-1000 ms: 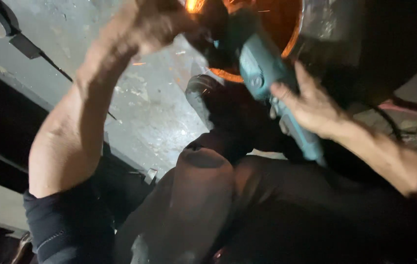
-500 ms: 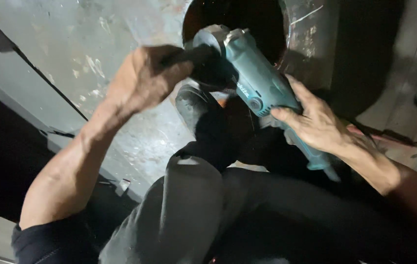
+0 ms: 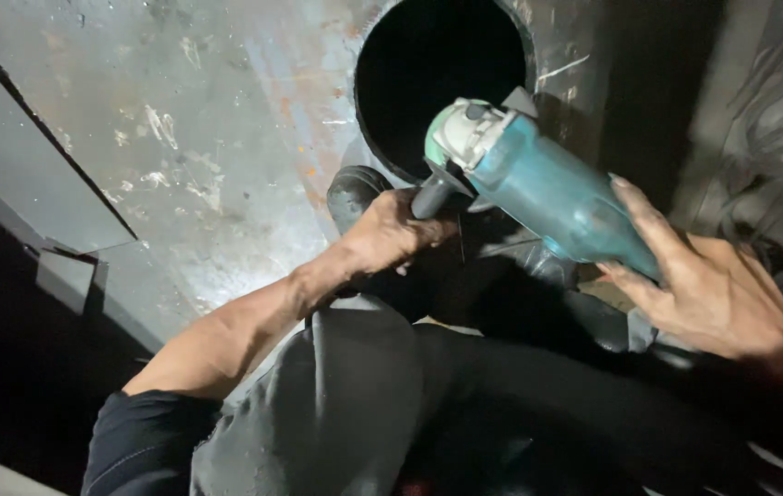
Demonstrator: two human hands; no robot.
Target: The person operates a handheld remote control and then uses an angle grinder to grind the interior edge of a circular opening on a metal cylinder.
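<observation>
- Grinder [image 3: 538, 188], teal-bodied with a pale gear head, held just below a round dark hole [image 3: 442, 83] cut in a scuffed steel plate [image 3: 180, 138]; head tilted up toward the hole's lower rim, probably to put the disc on that edge, though the disc itself is hidden.
- Left hand [image 3: 390, 234] wrapped tight round the black side handle [image 3: 433, 195], fingers closed on it, steadying the heavy front end.
- Right hand [image 3: 708, 289] cupped under the rear of the body, fingers loosely curled along the casing, palm partly off it; enough to bear the weight and steer.
- Bent knee in dark grey trousers [image 3: 355, 404] directly beneath both arms, likely a crouch to stay close to the work.
- Black boot [image 3: 355, 193] planted on the plate beside the hole, bracing.
</observation>
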